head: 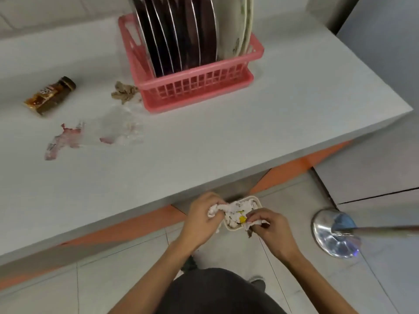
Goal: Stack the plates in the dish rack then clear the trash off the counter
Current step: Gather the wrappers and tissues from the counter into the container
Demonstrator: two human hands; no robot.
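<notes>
A pink dish rack (192, 85) stands on the white counter (204, 137) and holds several steel plates (179, 32) upright, plus two cream plates (240, 30) at its right end. Below the counter's front edge, over the floor, a small beige bin (256, 200) is full of crumpled white paper (238, 209). My left hand (201, 220) grips a wad of that paper at the bin's left side. My right hand (269, 227) pinches another scrap at its right side. On the counter lie a brown wrapper (51, 95), a crumpled brown scrap (124, 91) and torn clear plastic (95, 137).
A shiny steel base (333, 232) with a pole stands on the tiled floor to the right. Grey cabinet fronts (374, 173) rise at the right. An orange strip (136, 220) runs under the counter edge. My dark trousers and shoes fill the bottom centre.
</notes>
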